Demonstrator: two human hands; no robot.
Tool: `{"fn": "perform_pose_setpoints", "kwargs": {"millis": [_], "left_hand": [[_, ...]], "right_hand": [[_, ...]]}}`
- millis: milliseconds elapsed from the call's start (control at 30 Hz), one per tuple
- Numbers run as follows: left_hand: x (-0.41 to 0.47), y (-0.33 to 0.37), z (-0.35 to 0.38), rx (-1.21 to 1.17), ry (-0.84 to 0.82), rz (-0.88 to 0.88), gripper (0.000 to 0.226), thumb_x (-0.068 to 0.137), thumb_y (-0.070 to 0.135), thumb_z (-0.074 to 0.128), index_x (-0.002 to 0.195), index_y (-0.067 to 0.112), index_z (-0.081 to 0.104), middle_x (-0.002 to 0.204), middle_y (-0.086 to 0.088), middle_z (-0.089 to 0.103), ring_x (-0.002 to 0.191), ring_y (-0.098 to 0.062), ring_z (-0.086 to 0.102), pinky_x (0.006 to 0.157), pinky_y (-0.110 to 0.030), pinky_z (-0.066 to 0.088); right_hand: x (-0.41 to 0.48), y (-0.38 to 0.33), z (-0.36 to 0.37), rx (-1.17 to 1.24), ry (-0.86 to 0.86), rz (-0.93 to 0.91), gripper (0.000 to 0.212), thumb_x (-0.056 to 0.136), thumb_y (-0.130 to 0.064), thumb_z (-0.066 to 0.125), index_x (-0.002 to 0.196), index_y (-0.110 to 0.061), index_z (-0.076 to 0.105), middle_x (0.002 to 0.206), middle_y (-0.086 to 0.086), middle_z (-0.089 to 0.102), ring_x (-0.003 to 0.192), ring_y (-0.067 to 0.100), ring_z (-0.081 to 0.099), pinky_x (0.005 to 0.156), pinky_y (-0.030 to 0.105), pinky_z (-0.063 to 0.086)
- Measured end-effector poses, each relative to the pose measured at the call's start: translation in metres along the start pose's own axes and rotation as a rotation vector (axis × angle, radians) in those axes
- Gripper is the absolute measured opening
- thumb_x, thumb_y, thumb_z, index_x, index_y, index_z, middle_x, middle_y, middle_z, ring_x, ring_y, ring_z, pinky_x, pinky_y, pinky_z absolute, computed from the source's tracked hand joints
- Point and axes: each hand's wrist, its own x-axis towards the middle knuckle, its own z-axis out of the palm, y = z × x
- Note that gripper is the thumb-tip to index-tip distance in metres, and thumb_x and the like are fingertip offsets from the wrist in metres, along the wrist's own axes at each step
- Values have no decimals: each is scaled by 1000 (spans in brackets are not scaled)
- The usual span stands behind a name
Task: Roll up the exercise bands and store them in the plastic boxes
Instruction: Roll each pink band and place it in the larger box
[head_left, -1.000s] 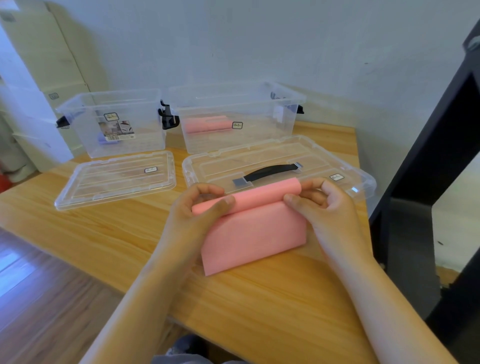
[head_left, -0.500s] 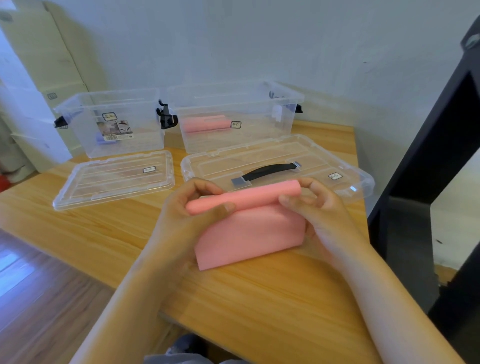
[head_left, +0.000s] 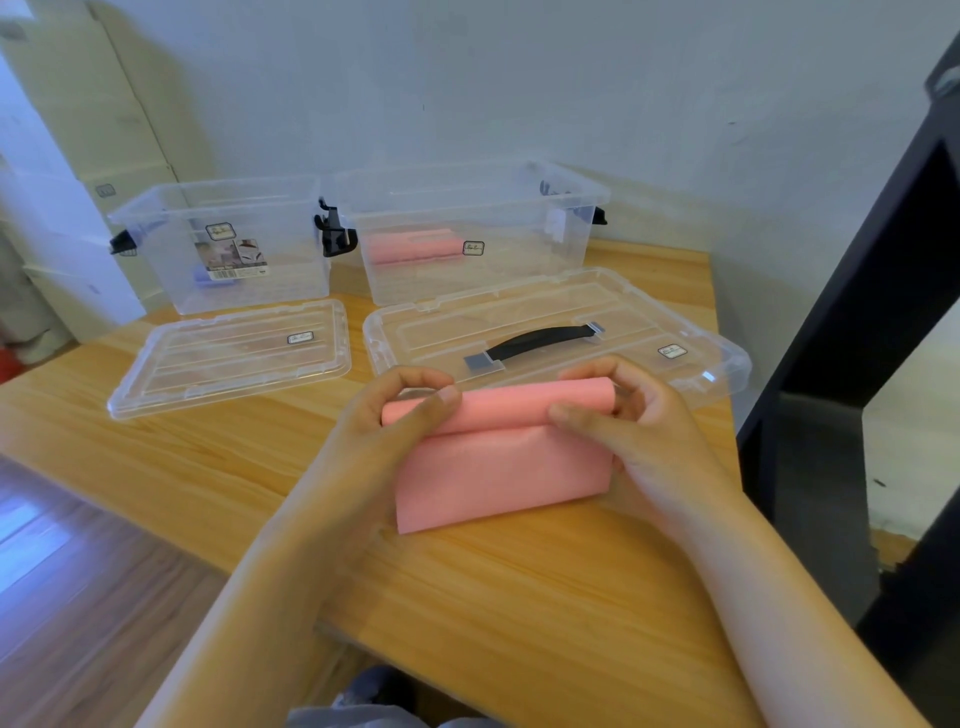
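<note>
The person is working a pink exercise band (head_left: 501, 462) near the middle of the wooden table (head_left: 519, 597), a little toward its right edge. The rolled part is lying with its long axis running left to right, the right end tipped slightly toward the far edge. The unrolled tail is spreading flat toward the near edge, so the roll looks to be travelling toward the person's body.

The left hand (head_left: 374, 431) is curling round the left end of the roll, thumb lying along its near side. The right hand (head_left: 649, 431) is pinching the right end the same way, fingers bent over the top. Each hand is sitting at its own end, neither nearer than the other.

Straight beyond the hands a lid with a black carry handle (head_left: 540, 340) is lying flat. Behind it, at the far edge, the larger clear plastic box (head_left: 519, 270) is standing open with a rolled pink band (head_left: 410, 247) inside. It is probably a slightly shorter reach for the left hand.

At the far left the smaller clear plastic box (head_left: 171, 228) is holding a bluish item (head_left: 202, 275), its flat lid (head_left: 228, 353) in front of it.

Small square brand stickers are showing on both boxes and both lids, their script too small to read. A printed paper label (head_left: 231, 258) on the smaller box is carrying pictures and fine print, also unreadable.
</note>
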Motion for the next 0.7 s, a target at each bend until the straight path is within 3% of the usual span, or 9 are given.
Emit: {"fn": "perform_pose_setpoints", "kwargs": {"millis": [100, 167, 400, 533, 700], "left_hand": [[-1, 1, 0, 17, -24, 7, 24, 72, 37, 74, 92, 24, 68, 83, 5, 65, 67, -7, 58, 53, -18, 44], [0, 1, -3, 29, -31, 46, 23, 71, 31, 82, 89, 27, 68, 87, 5, 67, 73, -10, 60, 57, -20, 46], [1, -3, -3, 19, -25, 177, 28, 69, 21, 76, 95, 23, 64, 105, -1, 70, 91, -15, 65, 71, -30, 54], [-1, -5, 0, 59, -18, 157, 29, 71, 28, 72, 98, 26, 63, 99, 6, 68, 84, -10, 64, 63, -21, 52], [-2, -5, 2, 105, -24, 167, 32, 74, 40, 77, 99, 29, 61, 99, 8, 67, 83, -7, 63, 64, -19, 51]], "right_hand": [[1, 1, -1, -9, -14, -1, 30, 61, -13, 74, 89, -16, 64, 75, -10, 68, 73, 6, 61, 66, 21, 49], [1, 1, -2, -5, -28, 38, 31, 61, -14, 74, 90, -17, 64, 76, -8, 68, 76, 10, 60, 70, 28, 47], [1, 3, -1, -63, -23, 90, 26, 65, -27, 73, 89, -18, 68, 82, -8, 68, 80, 8, 60, 75, 30, 42], [1, 2, -3, -64, -11, 72, 26, 64, -26, 73, 89, -17, 68, 79, -11, 68, 76, 4, 59, 70, 22, 42], [2, 5, -4, -45, 17, 65, 31, 60, -27, 75, 89, -17, 69, 79, -10, 68, 78, 7, 57, 70, 23, 40]]}}
